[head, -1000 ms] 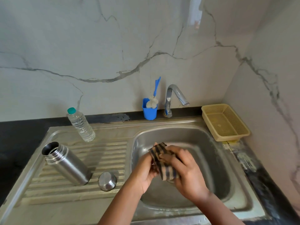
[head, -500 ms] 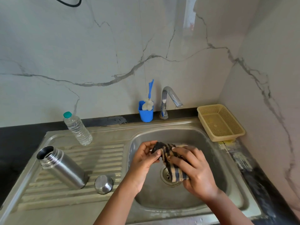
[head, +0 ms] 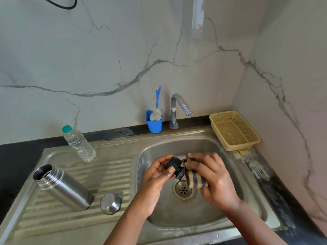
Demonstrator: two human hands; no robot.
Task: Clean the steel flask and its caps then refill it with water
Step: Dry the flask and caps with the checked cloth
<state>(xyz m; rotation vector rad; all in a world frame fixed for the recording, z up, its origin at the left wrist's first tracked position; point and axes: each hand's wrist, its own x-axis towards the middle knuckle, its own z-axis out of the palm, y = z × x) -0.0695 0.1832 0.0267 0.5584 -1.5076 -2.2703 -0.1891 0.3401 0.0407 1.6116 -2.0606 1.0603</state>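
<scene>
- Two hands over the sink basin [head: 230, 206]: left hand [head: 155, 181] pinches a black inner cap [head: 174, 165], right hand [head: 212, 175] clutches a striped cloth [head: 194, 181] against it, I think.
- Steel flask [head: 62, 187] stands open at 9 o'clock on the drainboard, steel cap [head: 110, 203] just beside.

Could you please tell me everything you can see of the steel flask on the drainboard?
The steel flask is a brushed-metal cylinder with a threaded neck and an open, uncapped mouth. It stands on the ribbed drainboard, left of the basin, appearing tilted in the wide-angle view. The steel cap sits just beside its base. Neither hand touches it.
</scene>
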